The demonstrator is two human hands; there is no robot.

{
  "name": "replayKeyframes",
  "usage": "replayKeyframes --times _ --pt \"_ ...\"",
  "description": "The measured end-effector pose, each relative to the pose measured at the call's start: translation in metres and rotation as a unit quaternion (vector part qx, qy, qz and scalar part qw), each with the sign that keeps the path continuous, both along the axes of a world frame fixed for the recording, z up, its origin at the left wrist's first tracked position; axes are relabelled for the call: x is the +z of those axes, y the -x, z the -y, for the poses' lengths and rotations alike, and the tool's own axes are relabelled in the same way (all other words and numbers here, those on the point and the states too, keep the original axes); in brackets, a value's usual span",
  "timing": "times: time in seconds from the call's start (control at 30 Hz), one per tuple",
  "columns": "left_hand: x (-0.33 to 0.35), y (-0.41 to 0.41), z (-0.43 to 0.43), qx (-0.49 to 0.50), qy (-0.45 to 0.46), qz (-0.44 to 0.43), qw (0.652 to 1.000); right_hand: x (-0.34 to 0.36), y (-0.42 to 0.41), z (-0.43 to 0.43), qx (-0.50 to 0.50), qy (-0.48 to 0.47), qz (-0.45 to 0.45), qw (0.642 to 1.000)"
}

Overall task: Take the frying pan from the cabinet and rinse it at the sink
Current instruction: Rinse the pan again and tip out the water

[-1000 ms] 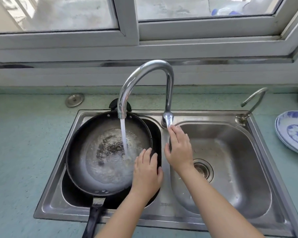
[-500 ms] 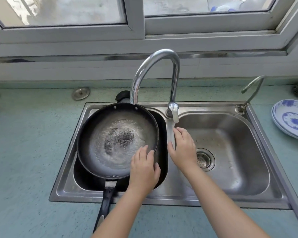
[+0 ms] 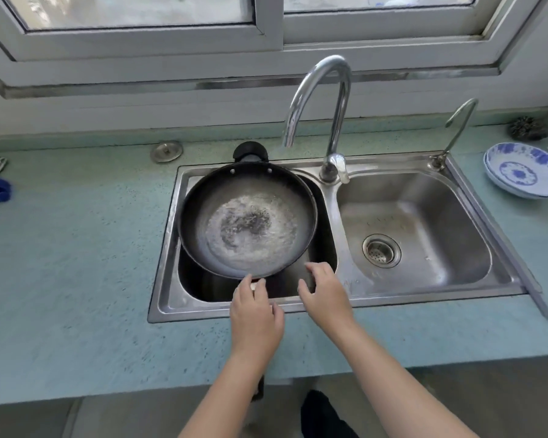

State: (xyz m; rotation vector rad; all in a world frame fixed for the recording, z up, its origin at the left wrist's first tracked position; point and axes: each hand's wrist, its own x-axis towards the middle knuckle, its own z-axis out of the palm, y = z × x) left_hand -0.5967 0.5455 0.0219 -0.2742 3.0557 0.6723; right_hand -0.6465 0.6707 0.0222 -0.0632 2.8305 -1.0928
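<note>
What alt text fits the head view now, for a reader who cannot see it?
A round black frying pan with cloudy water pooled in it sits in the left basin of a stainless steel double sink; the left hand covers its handle and the right hand hovers open beside it. The curved chrome tap above runs no water.

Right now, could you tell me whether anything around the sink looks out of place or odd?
The frying pan sits propped across the left basin rather than flat on its floor, with a dark speckled patch at its centre. Nothing looks spilled.
</note>
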Motion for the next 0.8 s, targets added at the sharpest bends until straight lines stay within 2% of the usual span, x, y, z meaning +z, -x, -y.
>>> replayKeyframes --times 0.2,0.33,0.47,0.63,0.8 --pt "0.0 -0.033 0.015 0.07 -0.102 0.032 0.992 -0.004 -0.036 0.03 0.016 0.027 0.054 0.998" --pt "0.006 -0.046 0.018 0.119 -0.198 0.114 0.966 -0.006 -0.049 0.041 0.021 0.013 0.086 0.996" --pt "0.008 -0.053 0.019 0.175 -0.336 0.153 0.913 -0.01 -0.055 0.05 0.011 0.009 0.131 0.991" --pt "0.005 -0.056 0.023 0.223 -0.519 0.137 0.813 -0.009 -0.055 0.061 -0.005 0.046 0.193 0.98" --pt "0.004 -0.058 0.026 0.207 -0.579 0.123 0.779 -0.006 -0.048 0.066 -0.008 0.091 0.239 0.967"
